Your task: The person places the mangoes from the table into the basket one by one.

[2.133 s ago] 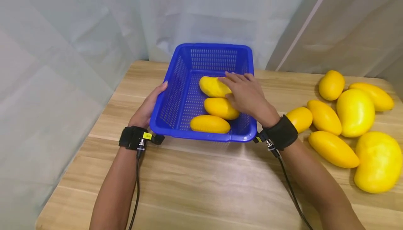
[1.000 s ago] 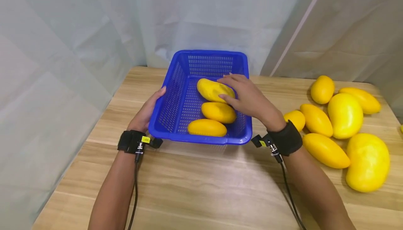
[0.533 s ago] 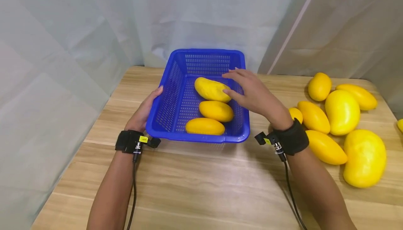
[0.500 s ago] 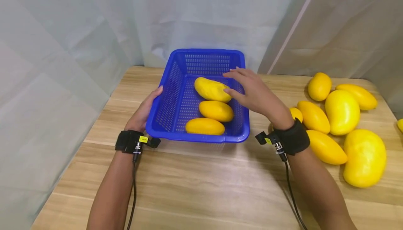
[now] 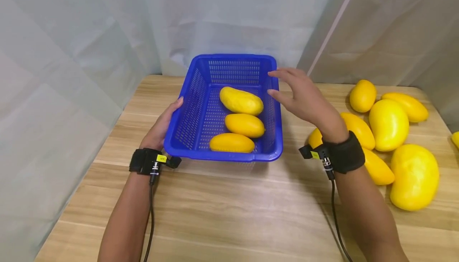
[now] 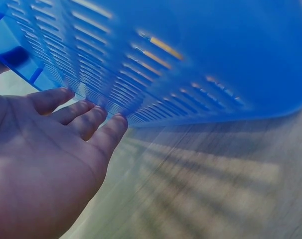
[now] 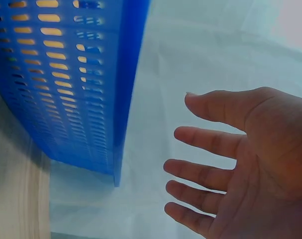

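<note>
A blue plastic basket [image 5: 225, 157] with slotted walls holds three yellow mangoes lying crosswise: a far one [image 5: 241, 101], a middle one [image 5: 245, 125] and a near one [image 5: 232, 142]. My left hand [image 5: 157, 128] grips the basket's left side, thumb at the rim. In the left wrist view, the left fingers [image 6: 98, 119] touch the slotted outer wall, and a shadow falls on the table under the basket. Just right of the basket's right rim, my right hand [image 5: 305, 96] holds nothing. The right wrist view shows its fingers [image 7: 203, 174] spread, apart from the basket wall [image 7: 86, 99].
Several more mangoes of mixed sizes lie on the right of the wooden table [image 5: 229, 206], among them a large one [image 5: 414, 177] and a rounded one [image 5: 363, 95]. Pale sheeting [image 5: 236, 10] hangs behind the table. A cable [image 5: 338, 226] runs from each wrist strap.
My right hand has let go of the far mango and moved right, out past the basket's rim. That mango now rests in the basket. The left hand keeps its grip on the basket.
</note>
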The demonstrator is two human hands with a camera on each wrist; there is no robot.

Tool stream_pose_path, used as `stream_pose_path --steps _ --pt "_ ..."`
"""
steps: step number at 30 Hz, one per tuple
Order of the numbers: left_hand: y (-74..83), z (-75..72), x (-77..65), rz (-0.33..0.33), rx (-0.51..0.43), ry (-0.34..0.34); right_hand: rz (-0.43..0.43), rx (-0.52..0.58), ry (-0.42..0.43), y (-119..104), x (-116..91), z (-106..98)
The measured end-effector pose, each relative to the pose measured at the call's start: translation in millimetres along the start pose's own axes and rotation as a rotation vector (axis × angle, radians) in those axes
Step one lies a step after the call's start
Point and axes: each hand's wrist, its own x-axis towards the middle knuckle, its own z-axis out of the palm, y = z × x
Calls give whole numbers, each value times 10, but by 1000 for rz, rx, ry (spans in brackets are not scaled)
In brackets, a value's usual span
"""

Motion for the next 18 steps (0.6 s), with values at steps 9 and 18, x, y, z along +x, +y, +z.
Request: stream_pose_path --steps 9,18 --pt "22 35 -5 -8 17 10 51 19 60 112 -51 -160" --pt "2 4 -4 -29 21 48 138 6 61 247 -96 -258"
